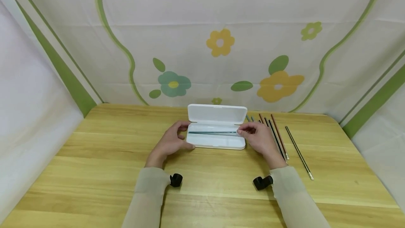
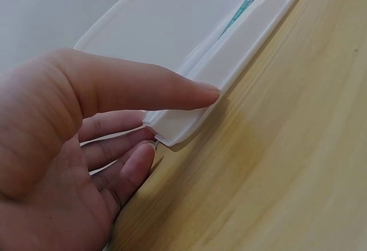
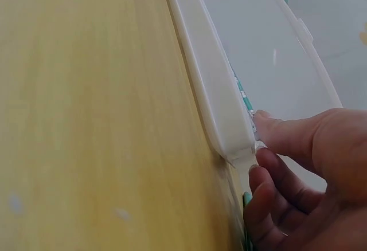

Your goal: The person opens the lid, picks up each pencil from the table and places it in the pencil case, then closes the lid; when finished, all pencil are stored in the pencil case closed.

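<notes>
A white pencil case (image 1: 218,143) lies on the table with its lid (image 1: 217,114) raised at the back. My left hand (image 1: 172,139) grips its left end, the thumb (image 2: 189,93) on the front wall and the other fingers around the end. At the right end of the case, my right hand (image 1: 257,138) pinches the end of a teal pencil (image 1: 212,132) between thumb and fingertips. The pencil stretches lengthwise over the case's inside. In the right wrist view, its teal shaft (image 3: 243,93) shows just behind the front wall.
To the right lie several dark and reddish pencils (image 1: 276,133), some partly hidden by my right hand. A dark striped pencil (image 1: 299,152) with a white eraser end lies apart, farther right. Behind the wooden table (image 1: 95,171) hangs a flowered curtain (image 1: 190,45).
</notes>
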